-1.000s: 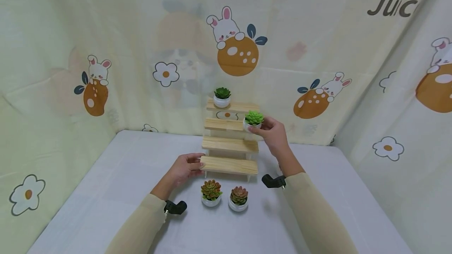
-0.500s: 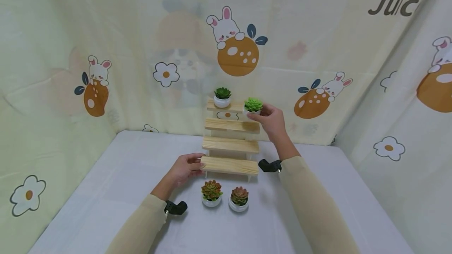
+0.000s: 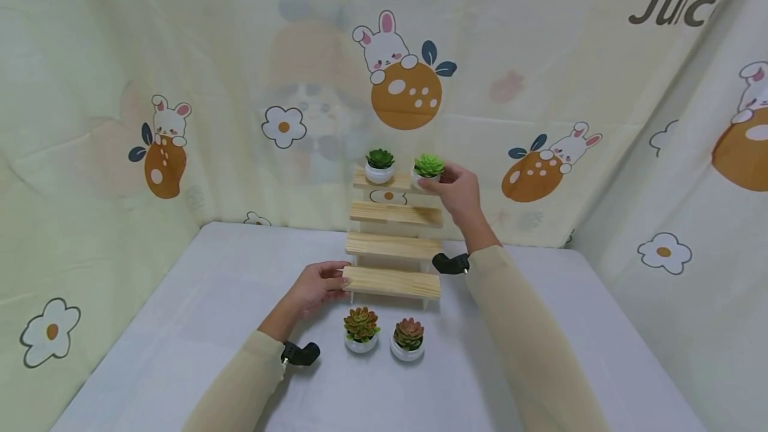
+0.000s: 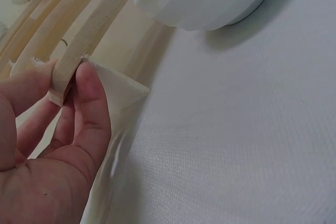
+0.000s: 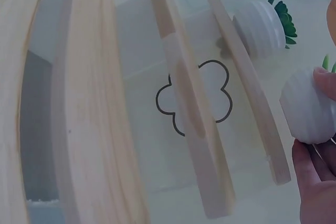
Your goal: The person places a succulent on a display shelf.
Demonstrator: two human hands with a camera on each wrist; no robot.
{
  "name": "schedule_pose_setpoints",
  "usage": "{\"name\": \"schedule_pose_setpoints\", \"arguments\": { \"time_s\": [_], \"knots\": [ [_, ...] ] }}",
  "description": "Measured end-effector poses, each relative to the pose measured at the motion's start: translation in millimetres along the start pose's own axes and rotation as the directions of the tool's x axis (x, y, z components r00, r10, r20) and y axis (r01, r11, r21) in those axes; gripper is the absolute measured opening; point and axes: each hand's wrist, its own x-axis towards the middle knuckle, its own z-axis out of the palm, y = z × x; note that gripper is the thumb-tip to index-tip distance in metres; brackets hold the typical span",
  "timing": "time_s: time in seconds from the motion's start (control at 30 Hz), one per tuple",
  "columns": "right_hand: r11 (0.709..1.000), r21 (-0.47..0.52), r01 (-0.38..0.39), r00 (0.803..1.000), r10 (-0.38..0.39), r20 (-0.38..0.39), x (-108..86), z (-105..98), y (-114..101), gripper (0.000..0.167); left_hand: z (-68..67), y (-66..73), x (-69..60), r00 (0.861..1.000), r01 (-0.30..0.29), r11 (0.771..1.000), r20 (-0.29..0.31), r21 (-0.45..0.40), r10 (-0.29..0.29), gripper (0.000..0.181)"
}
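Observation:
My left hand (image 3: 312,289) pinches the left end of the lowest board (image 3: 393,282) of a four-step wooden stand; in the left wrist view, thumb and fingers lie on either side of that board (image 4: 86,35). With my right hand (image 3: 463,197) I hold a white pot with a light green succulent (image 3: 429,166) at the top board's right end. The right wrist view shows a gap between this pot (image 5: 306,107) and the top board (image 5: 257,95). A dark green succulent (image 3: 380,166) in a white pot stands on that board's left part.
Two potted succulents stand on the white table (image 3: 180,345) in front of the stand: a red-green one (image 3: 361,325) at left and a reddish one (image 3: 408,335) at right. Behind the stand hangs a printed curtain (image 3: 240,52); another curtain stretch (image 3: 708,219) borders the right side.
My right hand has raised the light green plant from near the second-highest board to the top board's level, moving slightly left. My left hand has kept its grip on the lowest board.

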Motion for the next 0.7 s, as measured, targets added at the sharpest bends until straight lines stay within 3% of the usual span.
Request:
{"name": "schedule_pose_setpoints", "arguments": {
  "time_s": [0.37, 0.7],
  "knots": [
    [0.999, -0.021, -0.033, 0.997, 0.031, -0.067, 10.7, 11, 2, 0.059, 0.2, 0.1, -2.3, 1.000, 0.008, 1.000, -0.012, -0.003, -0.008, 0.047],
    [0.999, -0.029, -0.031, 0.997, 0.029, -0.076, 11.3, 12, 3, 0.057, 0.3, -0.6, -0.8, 1.000, 0.003, 1.000, -0.017, -0.002, -0.003, 0.046]
  ]
}}
